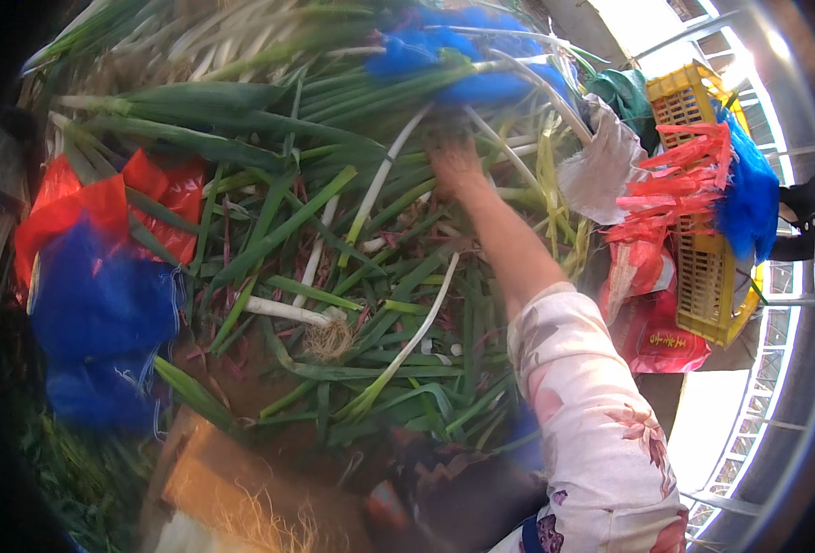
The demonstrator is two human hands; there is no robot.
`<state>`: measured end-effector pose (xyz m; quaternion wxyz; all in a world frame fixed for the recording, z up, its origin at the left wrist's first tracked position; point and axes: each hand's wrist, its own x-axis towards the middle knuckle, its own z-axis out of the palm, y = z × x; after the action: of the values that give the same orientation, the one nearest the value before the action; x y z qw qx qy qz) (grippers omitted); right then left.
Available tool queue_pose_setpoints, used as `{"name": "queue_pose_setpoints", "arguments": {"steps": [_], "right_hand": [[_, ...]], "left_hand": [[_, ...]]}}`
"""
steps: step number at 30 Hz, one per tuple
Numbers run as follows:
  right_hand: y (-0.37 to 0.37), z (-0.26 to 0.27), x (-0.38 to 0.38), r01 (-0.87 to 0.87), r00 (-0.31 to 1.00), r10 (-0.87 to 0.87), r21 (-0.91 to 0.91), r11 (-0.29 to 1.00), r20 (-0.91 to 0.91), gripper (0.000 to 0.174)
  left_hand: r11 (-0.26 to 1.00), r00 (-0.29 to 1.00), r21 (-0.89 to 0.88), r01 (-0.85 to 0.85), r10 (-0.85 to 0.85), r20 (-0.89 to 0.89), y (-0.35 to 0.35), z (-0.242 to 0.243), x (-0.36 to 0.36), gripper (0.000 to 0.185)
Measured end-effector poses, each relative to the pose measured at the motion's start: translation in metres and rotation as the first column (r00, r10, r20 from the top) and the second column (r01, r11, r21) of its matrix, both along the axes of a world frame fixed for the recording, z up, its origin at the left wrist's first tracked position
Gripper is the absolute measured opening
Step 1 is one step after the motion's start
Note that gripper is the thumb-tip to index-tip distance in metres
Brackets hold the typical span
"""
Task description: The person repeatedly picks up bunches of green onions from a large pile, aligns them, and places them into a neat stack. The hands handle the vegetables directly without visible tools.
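Note:
My right hand point(454, 155) reaches forward from a floral sleeve, into a heap of long green onions. Its fingers are blurred and partly hidden, so I cannot tell whether they grip anything. Just beyond them lie a blue mesh net point(483, 86) and a bundle of green onion leaves point(373, 93). A loose white stalk point(394, 162) slants down to the left of the hand. Nearer to me, one green onion point(286, 311) shows its shaggy roots. A thin, pale stalk point(421, 328) curves beside it over cut leaves. My left hand is out of view.
Red plastic point(75, 190) and a dark blue mesh bag point(103, 297) lie at the left. To the right stands a yellow plastic crate point(701, 283) with red plastic strips point(684, 173) and blue netting point(746, 186) against it. A brown block-like object point(241, 470) is near me.

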<state>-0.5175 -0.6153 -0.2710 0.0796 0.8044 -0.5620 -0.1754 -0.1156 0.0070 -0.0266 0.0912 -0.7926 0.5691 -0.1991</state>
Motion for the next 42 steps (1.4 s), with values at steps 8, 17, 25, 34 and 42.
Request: {"name": "queue_pose_setpoints", "arguments": {"steps": [8, 17, 25, 34, 42], "right_hand": [[0.002, 0.020, -0.025, -0.073, 0.991, 0.042, 0.249, 0.966, 0.125, 0.069], [0.036, 0.033, -0.024, -0.387, 0.903, 0.360, 0.081, 0.919, 0.234, 0.039], [0.109, 0.047, 0.041, -0.539, 0.709, 0.492, -0.062, 0.840, 0.506, 0.036], [0.263, 0.017, 0.189, -0.556, 0.723, 0.444, 0.064, 0.829, 0.530, 0.050], [0.246, -0.002, 0.069, -0.427, 0.597, 0.267, 0.018, 0.904, 0.757, 0.053]], "left_hand": [[1.000, 1.000, -0.005, -0.008, 0.008, 0.001, 0.001, -0.002, 0.000, 0.069], [0.999, 1.000, -0.033, -0.007, 0.007, -0.015, 0.003, -0.005, 0.000, 0.068], [0.999, 1.000, -0.044, -0.007, 0.007, -0.002, 0.015, -0.004, 0.001, 0.068], [0.971, 0.973, -0.101, -0.217, 0.206, -0.103, 0.017, 0.014, -0.015, 0.067], [0.925, 0.940, -0.207, -0.318, 0.280, -0.197, 0.005, 0.010, -0.023, 0.079]]}}
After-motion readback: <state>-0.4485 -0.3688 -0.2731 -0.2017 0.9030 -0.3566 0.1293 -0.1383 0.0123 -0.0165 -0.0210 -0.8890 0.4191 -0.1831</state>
